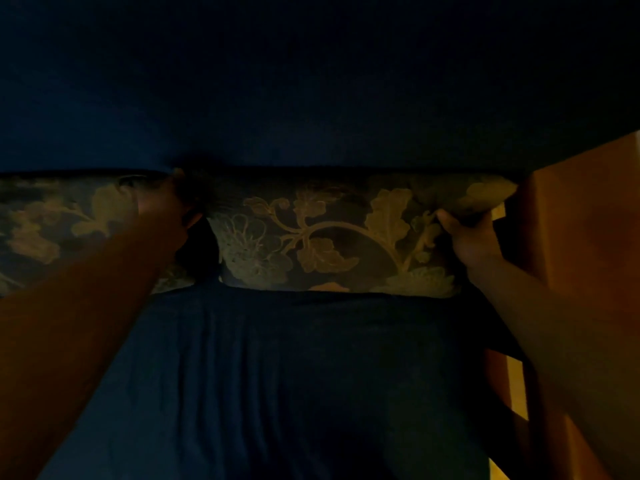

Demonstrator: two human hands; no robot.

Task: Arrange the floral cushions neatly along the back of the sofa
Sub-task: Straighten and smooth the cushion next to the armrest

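The scene is very dim. A dark floral cushion [332,237] with pale leaf and flower patterns stands against the back of the sofa [311,98], in the middle of the view. My right hand [467,233] grips its upper right corner. My left hand [169,216] reaches into the gap at the cushion's left end; its fingers are partly hidden in shadow there. A second floral cushion [59,223] stands to the left, partly covered by my left forearm.
The dark blue sofa seat [294,375] spreads in front of the cushions. A wooden, orange-brown piece of furniture [581,220] stands close at the sofa's right end, touching distance from my right hand.
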